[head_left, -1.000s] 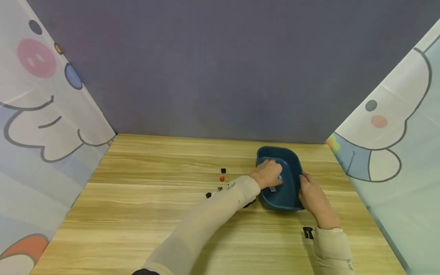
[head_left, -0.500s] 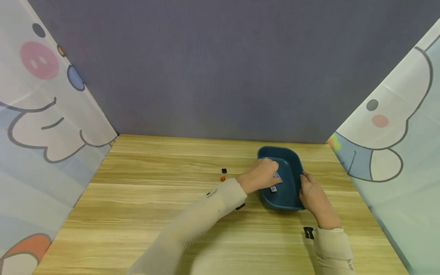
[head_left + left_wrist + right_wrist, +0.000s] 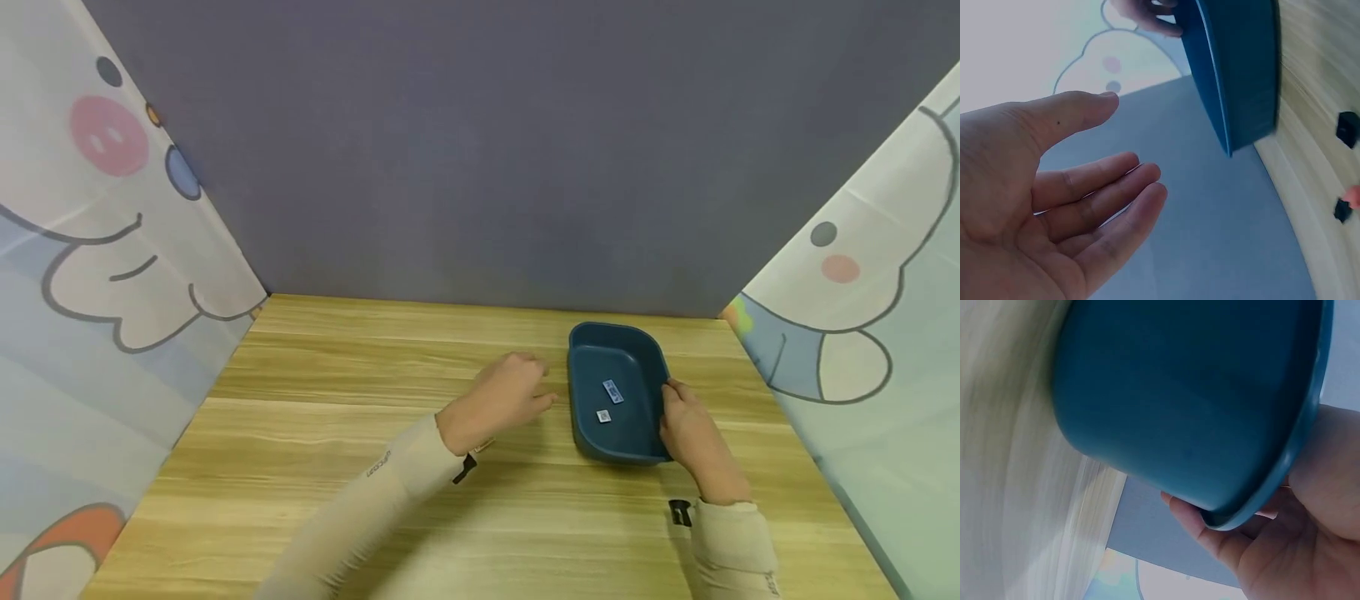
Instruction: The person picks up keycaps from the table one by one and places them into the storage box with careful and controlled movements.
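Observation:
A dark blue plastic bin stands on the wooden table. My right hand grips its right rim; in the right wrist view, the fingers curl around the bin's edge. Inside lie a small blue-and-white rectangular piece and a small white square with a dark pattern. To the left of the bin, my left hand hovers over the table, palm facing the bin. In the left wrist view, its fingers are loosely spread and hold nothing.
Small black cubes and a red piece lie on the tabletop, hidden by the left arm in the head view. A grey panel rises behind the table. Cartoon-printed cloths flank both sides.
My left hand has come out of the bin and moved left over the table, leaving the blue-and-white piece inside. My right hand keeps its grip on the rim.

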A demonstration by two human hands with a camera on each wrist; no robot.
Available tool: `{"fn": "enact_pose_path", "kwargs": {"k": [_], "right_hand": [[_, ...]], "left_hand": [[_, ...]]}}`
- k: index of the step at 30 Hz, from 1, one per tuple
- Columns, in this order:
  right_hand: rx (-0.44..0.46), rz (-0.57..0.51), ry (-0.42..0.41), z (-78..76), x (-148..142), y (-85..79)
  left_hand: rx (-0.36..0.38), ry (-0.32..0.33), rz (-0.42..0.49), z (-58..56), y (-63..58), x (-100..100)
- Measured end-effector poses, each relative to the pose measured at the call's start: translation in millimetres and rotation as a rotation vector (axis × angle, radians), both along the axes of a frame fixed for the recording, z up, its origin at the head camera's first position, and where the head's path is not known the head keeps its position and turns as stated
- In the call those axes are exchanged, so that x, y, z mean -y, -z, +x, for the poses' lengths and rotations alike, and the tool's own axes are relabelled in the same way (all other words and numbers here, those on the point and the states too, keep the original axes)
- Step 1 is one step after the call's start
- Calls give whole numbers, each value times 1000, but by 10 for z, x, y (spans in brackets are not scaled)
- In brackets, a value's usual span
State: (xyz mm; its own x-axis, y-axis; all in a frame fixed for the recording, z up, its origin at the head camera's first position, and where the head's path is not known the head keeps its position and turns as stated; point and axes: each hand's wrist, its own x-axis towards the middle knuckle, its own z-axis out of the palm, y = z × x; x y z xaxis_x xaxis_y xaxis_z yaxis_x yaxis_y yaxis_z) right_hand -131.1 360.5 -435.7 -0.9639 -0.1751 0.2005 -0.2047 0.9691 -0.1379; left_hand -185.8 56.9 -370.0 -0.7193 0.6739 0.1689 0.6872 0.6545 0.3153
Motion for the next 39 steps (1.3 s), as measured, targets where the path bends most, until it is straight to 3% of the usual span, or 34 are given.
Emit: {"fn": "enact_pose_path", "kwargs": {"k": [8, 14, 18, 24, 31, 39], "right_hand": [[-39, 0, -23, 2, -13, 20], [-36, -2, -23, 24, -13, -8], [-33, 2, -25, 26, -20, -13], [-23, 7, -24, 9, -9, 7], [-11, -2, -15, 8, -15, 20], [-2, -6, -15, 2, -14, 17]], "left_hand": [[97, -93, 75, 234, 189, 523], [102, -172, 104, 409, 378, 864], [86, -206, 98, 463, 458, 987], [68, -177, 68, 497, 589, 1128], [77, -126, 18, 456, 773, 1231], [131, -99, -35, 422, 917, 1262]]}}
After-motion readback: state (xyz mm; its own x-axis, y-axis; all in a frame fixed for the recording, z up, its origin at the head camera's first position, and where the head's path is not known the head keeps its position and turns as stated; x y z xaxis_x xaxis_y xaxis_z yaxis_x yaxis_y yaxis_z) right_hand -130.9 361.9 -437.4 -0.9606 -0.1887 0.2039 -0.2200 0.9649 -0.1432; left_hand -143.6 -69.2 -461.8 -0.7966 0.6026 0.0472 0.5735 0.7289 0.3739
